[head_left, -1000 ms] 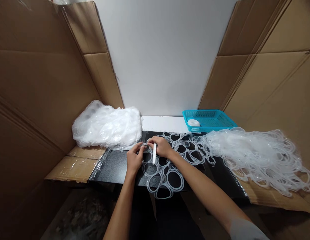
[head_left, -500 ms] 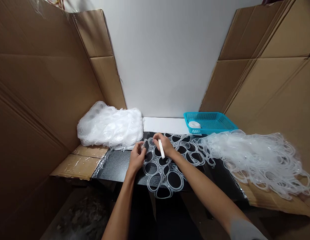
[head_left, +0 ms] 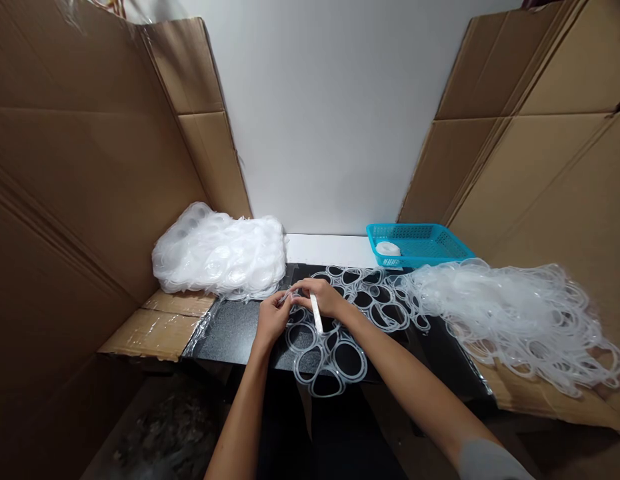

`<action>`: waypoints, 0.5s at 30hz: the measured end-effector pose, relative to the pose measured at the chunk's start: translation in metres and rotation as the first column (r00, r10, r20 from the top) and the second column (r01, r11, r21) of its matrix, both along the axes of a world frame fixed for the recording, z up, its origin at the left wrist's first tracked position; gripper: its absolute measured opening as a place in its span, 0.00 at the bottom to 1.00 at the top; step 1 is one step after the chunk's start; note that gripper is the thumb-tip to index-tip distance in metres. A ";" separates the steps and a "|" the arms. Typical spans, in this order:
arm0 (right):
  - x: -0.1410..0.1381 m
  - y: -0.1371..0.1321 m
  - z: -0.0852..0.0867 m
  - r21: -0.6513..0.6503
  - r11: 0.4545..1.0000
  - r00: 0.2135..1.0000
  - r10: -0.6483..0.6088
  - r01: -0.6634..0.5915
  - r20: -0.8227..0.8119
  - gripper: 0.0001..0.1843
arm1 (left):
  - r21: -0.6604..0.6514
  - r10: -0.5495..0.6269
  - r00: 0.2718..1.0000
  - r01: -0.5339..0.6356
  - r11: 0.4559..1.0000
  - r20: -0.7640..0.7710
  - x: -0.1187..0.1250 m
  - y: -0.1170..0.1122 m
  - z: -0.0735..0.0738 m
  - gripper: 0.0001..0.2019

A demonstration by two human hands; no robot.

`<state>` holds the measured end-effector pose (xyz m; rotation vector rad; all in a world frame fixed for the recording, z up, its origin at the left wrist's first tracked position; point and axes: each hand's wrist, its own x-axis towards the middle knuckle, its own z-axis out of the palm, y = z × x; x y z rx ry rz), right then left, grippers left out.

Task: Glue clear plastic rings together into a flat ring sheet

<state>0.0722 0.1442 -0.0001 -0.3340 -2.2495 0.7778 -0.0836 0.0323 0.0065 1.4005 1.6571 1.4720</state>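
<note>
Clear plastic rings, joined in clusters, lie spread over the dark tabletop, some past its front edge. My left hand is closed in a pinch on the edge of a clear plastic ring at the left of the spread. My right hand grips a slim white stick, which points down towards me. The thumb and index fingertips of that hand meet the left fingertips at the same ring. What lies between the fingertips is partly hidden and too small to make out.
A heap of whitish clear plastic pieces stands at the left. On the right lies a loose pile of clear rings. Behind it, a turquoise basket contains a white roll. Cardboard walls flank the table.
My right hand has moved left and slightly down, so its fingertips now meet those of my left hand. The white stick has shifted with it. My left hand stays nearly in place.
</note>
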 end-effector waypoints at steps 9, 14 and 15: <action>-0.003 -0.003 -0.002 -0.054 0.994 0.994 -0.099 0.098 -0.034 0.08 | 0.011 -0.010 1.000 0.010 1.000 0.023 0.002 0.001 0.001 0.18; -0.001 0.001 -0.001 -0.069 0.984 0.986 -0.167 0.166 -0.007 0.07 | 0.011 0.042 0.999 -0.042 0.999 0.018 0.001 0.001 -0.001 0.20; 0.000 0.002 0.000 -0.061 0.979 0.981 -0.193 0.193 0.005 0.07 | 0.013 0.064 0.998 -0.064 0.998 0.017 0.000 0.002 -0.002 0.20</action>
